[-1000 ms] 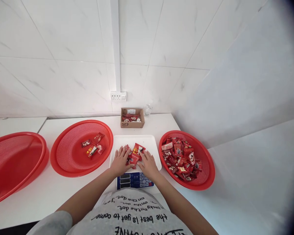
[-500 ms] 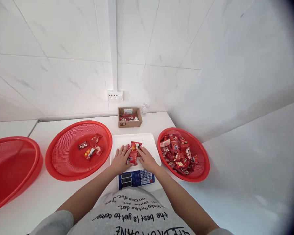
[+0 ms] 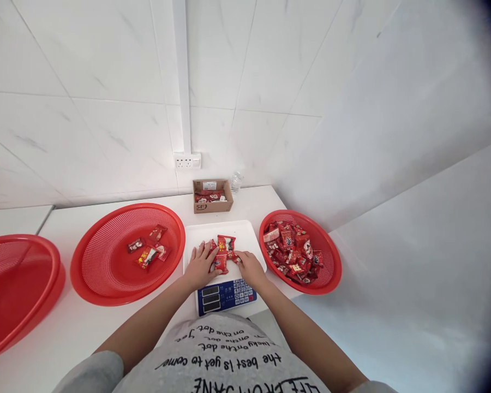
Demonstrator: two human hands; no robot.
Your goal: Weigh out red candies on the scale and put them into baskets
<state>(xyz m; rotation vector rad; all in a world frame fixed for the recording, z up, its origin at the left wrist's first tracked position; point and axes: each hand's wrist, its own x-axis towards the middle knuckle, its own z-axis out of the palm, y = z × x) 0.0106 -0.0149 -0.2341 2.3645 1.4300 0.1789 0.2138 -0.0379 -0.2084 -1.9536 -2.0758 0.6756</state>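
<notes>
Several red snack packets [image 3: 226,246] lie together on the white tray of a scale [image 3: 245,232], above its blue keypad panel. My left hand [image 3: 202,266] rests on the left side of these packets with its fingers spread. At their right edge, my right hand [image 3: 249,269] has its fingers drawn together against a packet; its fingertips are partly hidden. A red basket [image 3: 336,273] full of similar packets stands to the right of the scale. To the left, another red basket [image 3: 84,262] holds several packets.
Behind the scale stands a small cardboard box [image 3: 213,207] with red packets in it, beside a clear plastic object [image 3: 237,180]. One more red basket [image 3: 45,289] is at the far left edge. A tiled wall with a socket [image 3: 187,160] bounds the table.
My right hand's fingers have drawn back to the right edge of the packets and come closer together. My left hand stays on the packets. The whole view has shifted slightly.
</notes>
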